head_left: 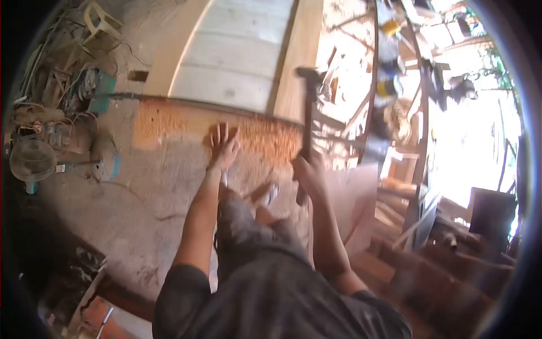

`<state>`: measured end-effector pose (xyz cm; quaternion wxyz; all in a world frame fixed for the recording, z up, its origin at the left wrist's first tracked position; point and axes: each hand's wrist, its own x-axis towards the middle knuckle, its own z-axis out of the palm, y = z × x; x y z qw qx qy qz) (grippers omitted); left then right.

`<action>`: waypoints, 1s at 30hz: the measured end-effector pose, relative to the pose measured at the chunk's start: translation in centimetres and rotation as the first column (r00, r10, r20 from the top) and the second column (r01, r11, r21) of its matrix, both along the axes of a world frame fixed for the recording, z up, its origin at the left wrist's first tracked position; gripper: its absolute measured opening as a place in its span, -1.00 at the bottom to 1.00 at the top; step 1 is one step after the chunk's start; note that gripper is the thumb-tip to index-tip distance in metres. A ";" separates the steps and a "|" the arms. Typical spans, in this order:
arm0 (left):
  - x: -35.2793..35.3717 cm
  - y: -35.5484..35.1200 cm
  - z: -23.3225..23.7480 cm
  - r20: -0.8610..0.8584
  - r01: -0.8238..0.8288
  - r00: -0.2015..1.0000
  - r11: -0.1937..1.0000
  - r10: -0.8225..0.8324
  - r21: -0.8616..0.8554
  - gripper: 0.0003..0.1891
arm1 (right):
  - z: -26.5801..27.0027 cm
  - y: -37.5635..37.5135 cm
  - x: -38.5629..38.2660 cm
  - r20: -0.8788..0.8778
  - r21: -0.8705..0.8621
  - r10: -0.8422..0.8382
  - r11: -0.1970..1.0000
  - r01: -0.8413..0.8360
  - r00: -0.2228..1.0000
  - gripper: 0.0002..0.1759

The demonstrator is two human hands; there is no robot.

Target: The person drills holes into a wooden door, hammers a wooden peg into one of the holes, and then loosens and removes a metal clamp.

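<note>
My right hand is wrapped around the handle of a hammer, which stands nearly upright with its head raised at the top. My left hand lies with fingers spread on the near wooden rail, between two patches of orange wood shavings. A long thin dark bar runs across the work just beyond those fingers. Past the bar stretches a wooden-framed panel with pale grey boards inside light wood stiles. The hammer and right hand are somewhat blurred.
At the left stand a pale plastic chair, a round bowl-like container and cluttered tools. Wood racks with cans line the right side. A flat board lies beside my right forearm. Concrete floor shows below.
</note>
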<state>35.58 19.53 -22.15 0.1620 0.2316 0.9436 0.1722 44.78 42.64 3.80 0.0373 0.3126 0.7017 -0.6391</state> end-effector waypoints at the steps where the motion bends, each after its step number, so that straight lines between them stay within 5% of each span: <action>1: -1.9 0.5 -0.2 -0.012 -0.018 1.000 1.000 0.018 -0.020 -0.37 | 3.6 0.3 -0.7 -0.200 -0.091 -0.030 0.996 0.012 0.979 -0.89; 2: -1.9 0.3 -0.2 0.005 -0.017 1.000 1.000 0.017 0.003 -0.37 | 6.2 0.9 -1.9 -0.530 -0.017 0.070 0.996 -0.093 0.845 -0.90; 4: -0.9 -0.1 -0.3 -0.026 -0.007 1.000 1.000 0.007 0.005 -0.37 | 8.0 -0.1 -2.4 -0.797 -0.276 -0.155 0.953 -0.124 0.584 -0.89; 5: -1.7 0.2 -0.1 -0.071 -0.005 0.997 1.000 0.006 0.016 -0.37 | 2.4 1.3 -2.0 -0.880 -0.175 -0.113 0.980 -0.095 0.461 -0.91; 6: -1.8 0.2 0.0 -0.065 0.001 0.998 1.000 -0.001 0.003 -0.37 | -4.9 1.4 0.7 -0.791 0.065 0.009 0.995 0.070 0.612 -0.90; 7: -2.2 0.3 -0.2 -0.084 -0.009 0.996 1.000 0.008 -0.008 -0.37 | -10.3 1.2 3.5 -0.491 0.096 -0.029 0.991 0.088 0.871 -0.88; 8: -2.0 0.3 -0.4 -0.095 -0.015 0.995 1.000 0.013 -0.026 -0.37 | -15.6 1.0 6.4 -0.109 0.126 -0.010 0.992 0.023 0.994 -0.85; 9: -1.6 0.5 -0.3 -0.106 -0.021 0.994 0.999 0.017 -0.041 -0.38 | -15.2 0.2 7.0 0.479 -0.131 0.058 0.991 0.007 0.876 -0.82; 11: -2.7 0.4 0.2 -0.104 -0.023 0.994 1.000 0.024 0.012 -0.38 | -14.7 0.6 5.8 0.391 -0.155 -0.015 0.985 0.082 0.920 -0.81; 14: -1.5 0.1 0.0 -0.040 -0.005 0.999 0.999 0.007 0.050 -0.37 | -1.9 0.9 2.1 0.125 -0.122 -0.047 0.991 0.062 0.991 -0.87; 15: -3.1 0.5 -0.3 -0.092 -0.016 0.996 0.998 0.021 0.059 -0.37 | 1.6 1.4 1.3 -0.033 -0.240 -0.138 0.963 0.126 0.990 -0.91; 16: -3.2 0.4 -0.8 -0.122 -0.017 0.992 0.998 0.024 0.059 -0.38 | 4.0 2.4 0.4 -0.348 0.105 0.059 0.994 -0.024 0.935 -0.86; 18: -1.6 0.1 -1.0 -0.124 -0.010 0.992 0.999 0.015 0.042 -0.37 | 8.6 3.7 -1.3 -0.739 -0.067 0.050 0.987 -0.148 0.672 -0.78; 20: -1.7 0.0 -0.9 -0.112 0.003 0.994 0.999 0.001 0.036 -0.38 | 1.6 3.5 -1.3 -0.903 -0.071 -0.040 0.996 -0.058 0.428 -0.82; 21: -1.6 0.1 -1.0 -0.107 0.009 0.994 0.999 -0.005 0.034 -0.38 | -5.2 3.0 0.3 -0.838 0.071 -0.005 0.990 0.118 0.545 -0.82; 22: -1.8 0.3 -1.1 -0.114 -0.016 0.993 0.998 0.023 0.061 -0.40 | -12.1 2.5 3.6 -0.531 0.258 0.015 0.955 0.145 0.847 -0.81; 23: -1.7 0.2 -1.3 -0.116 -0.030 0.993 0.997 0.039 0.077 -0.41 | -17.0 2.1 6.9 -0.004 0.324 0.027 0.946 -0.024 1.000 -0.80; 24: -1.6 0.1 -1.4 -0.120 -0.039 0.992 0.995 0.050 0.094 -0.42 | -18.5 1.9 8.1 0.483 0.186 0.063 0.967 -0.172 0.873 -0.78; 28: -2.1 -0.1 -1.5 0.001 -0.091 0.996 0.966 0.094 0.240 -0.51 | -10.1 0.3 9.0 0.494 0.036 0.058 0.996 -0.087 0.867 -0.88; 30: -2.2 -0.1 -3.2 -0.079 -0.076 0.992 0.961 0.100 0.265 -0.52 | -5.8 1.3 7.8 0.269 0.005 0.007 1.000 -0.008 0.963 -0.89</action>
